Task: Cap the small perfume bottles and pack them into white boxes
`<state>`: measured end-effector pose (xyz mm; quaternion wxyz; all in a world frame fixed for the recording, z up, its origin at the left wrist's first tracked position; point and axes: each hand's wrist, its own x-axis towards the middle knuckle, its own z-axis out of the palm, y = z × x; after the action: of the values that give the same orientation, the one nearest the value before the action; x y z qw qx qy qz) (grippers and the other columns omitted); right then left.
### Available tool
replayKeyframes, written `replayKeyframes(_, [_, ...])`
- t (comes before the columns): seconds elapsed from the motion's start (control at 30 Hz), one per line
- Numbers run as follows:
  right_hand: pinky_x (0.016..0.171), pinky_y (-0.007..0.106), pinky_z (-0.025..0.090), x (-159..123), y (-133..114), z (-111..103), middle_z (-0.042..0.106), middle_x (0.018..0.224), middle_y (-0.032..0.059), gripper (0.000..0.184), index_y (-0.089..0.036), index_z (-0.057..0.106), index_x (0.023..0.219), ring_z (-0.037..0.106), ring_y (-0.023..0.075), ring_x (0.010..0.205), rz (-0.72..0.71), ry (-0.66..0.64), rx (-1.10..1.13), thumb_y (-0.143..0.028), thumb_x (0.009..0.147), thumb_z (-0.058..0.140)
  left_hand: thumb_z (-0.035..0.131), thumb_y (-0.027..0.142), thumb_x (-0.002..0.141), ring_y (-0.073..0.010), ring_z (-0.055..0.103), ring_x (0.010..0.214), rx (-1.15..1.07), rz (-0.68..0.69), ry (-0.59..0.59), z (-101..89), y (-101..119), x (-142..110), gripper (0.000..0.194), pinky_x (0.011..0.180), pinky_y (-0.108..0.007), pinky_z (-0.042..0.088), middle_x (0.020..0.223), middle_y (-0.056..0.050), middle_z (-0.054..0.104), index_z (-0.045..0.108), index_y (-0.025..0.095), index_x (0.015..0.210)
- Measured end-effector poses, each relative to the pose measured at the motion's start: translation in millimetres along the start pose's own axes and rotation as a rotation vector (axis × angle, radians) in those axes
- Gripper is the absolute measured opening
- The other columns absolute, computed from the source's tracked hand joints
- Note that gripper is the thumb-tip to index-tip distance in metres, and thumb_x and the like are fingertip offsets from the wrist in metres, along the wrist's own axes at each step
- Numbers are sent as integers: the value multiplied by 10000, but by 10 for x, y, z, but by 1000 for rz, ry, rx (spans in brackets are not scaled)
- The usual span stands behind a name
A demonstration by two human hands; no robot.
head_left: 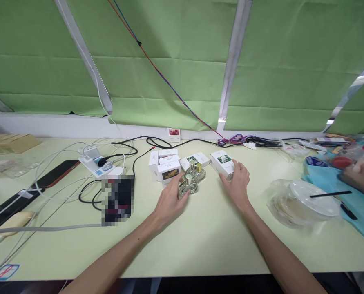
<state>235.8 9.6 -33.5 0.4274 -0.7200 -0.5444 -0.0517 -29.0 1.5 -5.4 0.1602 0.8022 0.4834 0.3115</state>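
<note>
Beside a cluster of small glass bottles with metallic caps [191, 188], my left hand [169, 200] rests low, thumb and forefinger apart around their left end. Its fingertips lie close to a white box with a yellow-flower picture [168, 168], and whether they touch it is hard to see. My right hand [238, 183] grips a white box with a white-flower picture [223, 159], thumb at the near left corner and fingers along the right side. Between the hands, behind the bottles, a further white box [203, 158] lies flat. More white boxes [154, 165] stand together at the left.
A power strip [92, 161] with tangled cables, a blurred-out dark object [119, 200] and phones [57, 173] occupy the left. On the right are a lidded bowl in a plastic bag [313, 198], a blue cloth [353, 204] and another person's hand [361, 179]. A small box [173, 134] stands at the back.
</note>
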Motion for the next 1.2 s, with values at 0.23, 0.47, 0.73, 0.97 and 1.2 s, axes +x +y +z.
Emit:
replayKeyframes(0.23, [1070, 601, 339, -6, -2, 6, 375, 1472, 230, 607, -195, 421, 1439, 354, 422, 1365, 39, 5, -10, -388, 876, 539, 553, 328, 939, -102, 534, 581, -58, 11, -6, 3, -1, -1, 523, 643, -304, 515, 1238, -92, 617, 383, 242, 1425])
replayKeyframes(0.47, [1045, 603, 361, 3, -18, -4, 373, 1439, 220, 582, -192, 450, 1410, 398, 412, 1318, 60, 18, 51, -385, 868, 536, 549, 340, 949, -100, 541, 589, -117, 10, -15, 17, -16, -4, 517, 603, -288, 507, 1207, -91, 600, 373, 239, 1425])
replayKeyframes(0.73, [1092, 558, 399, -1, -155, -124, 416, 1337, 178, 569, -189, 493, 1370, 430, 346, 1313, -18, 118, 292, -444, 874, 609, 549, 403, 977, -99, 551, 586, -183, 25, -19, 37, -18, -9, 459, 566, -273, 490, 1184, -82, 592, 408, 246, 1384])
replayKeyframes(0.97, [1044, 496, 498, -91, -317, -177, 448, 1347, 149, 456, -226, 490, 1362, 506, 279, 1270, -103, 143, 573, -439, 964, 557, 529, 382, 999, -76, 493, 551, -171, 97, 70, -6, 24, 0, 365, 570, -268, 477, 1156, -73, 565, 460, 231, 1324])
replayKeyframes(1.2, [1087, 489, 481, -209, -416, -202, 463, 1334, 120, 335, -261, 536, 1315, 485, 269, 1335, -256, 34, 784, -413, 1033, 435, 505, 328, 1014, -52, 467, 532, -239, 182, 168, -16, 10, 2, 392, 505, -221, 435, 1127, -68, 574, 400, 239, 1382])
